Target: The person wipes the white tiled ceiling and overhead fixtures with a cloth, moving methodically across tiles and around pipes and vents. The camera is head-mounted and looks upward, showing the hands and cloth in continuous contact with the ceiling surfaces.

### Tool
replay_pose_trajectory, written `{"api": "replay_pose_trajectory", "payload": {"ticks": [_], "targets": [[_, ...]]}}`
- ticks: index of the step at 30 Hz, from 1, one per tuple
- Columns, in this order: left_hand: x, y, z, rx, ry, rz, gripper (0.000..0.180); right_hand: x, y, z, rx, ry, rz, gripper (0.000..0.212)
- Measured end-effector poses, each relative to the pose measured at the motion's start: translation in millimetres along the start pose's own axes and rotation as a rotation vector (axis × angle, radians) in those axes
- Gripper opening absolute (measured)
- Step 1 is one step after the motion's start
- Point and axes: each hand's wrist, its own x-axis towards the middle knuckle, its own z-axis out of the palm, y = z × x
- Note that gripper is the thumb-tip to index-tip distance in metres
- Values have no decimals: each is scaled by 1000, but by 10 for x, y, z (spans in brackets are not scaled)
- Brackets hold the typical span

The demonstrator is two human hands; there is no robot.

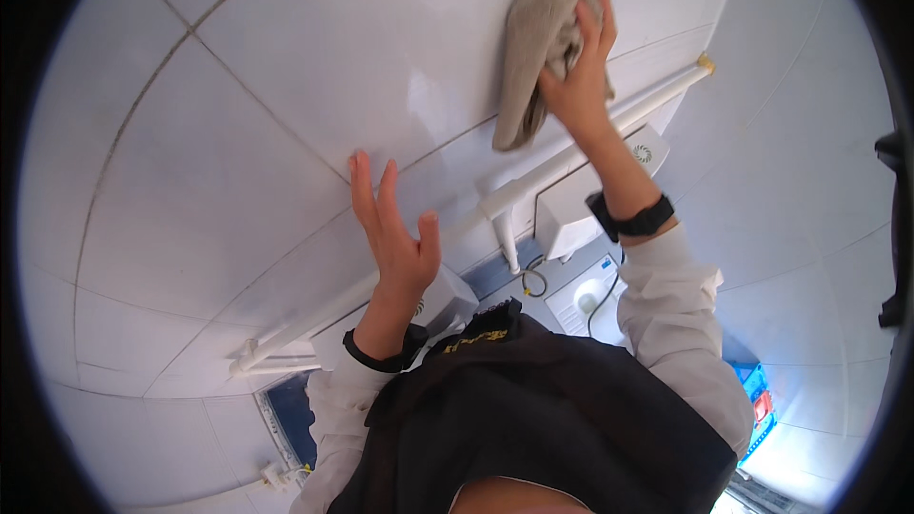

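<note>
A folded grey-beige cloth (545,24) lies pressed against the white tiled wall (286,48), up and to the right. My right hand (578,86) grips it, fingers spread over its right side and thumb on the lower part. Lower and to the left, my left hand (392,233) is raised with its fingers apart and holds nothing. Its fingertips are at or close to the tiles; whether they touch, I cannot tell. Both wrists wear black bands, and both arms are in white sleeves.
A white pipe (495,198) runs along the wall below my hands. Beneath it are white boxes (571,205) and a squat toilet (586,300) with a thin hose (535,278). A blue basket (757,409) is at the lower right. Another tiled wall (790,162) stands on the right.
</note>
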Motion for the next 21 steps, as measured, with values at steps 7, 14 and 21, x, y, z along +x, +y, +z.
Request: {"api": "replay_pose_trajectory", "payload": {"ticks": [7, 14, 21], "targets": [[-61, -7, -28, 3, 34, -10, 58, -252, -353, 287, 42, 91, 35, 86], [-73, -48, -44, -68, 37, -33, 60, -1034, -660, 505, 46, -202, -405, 62], [-113, -71, -92, -72, -6, -40, 58, -656, 41, 125, 37, -11, 41, 76]]}}
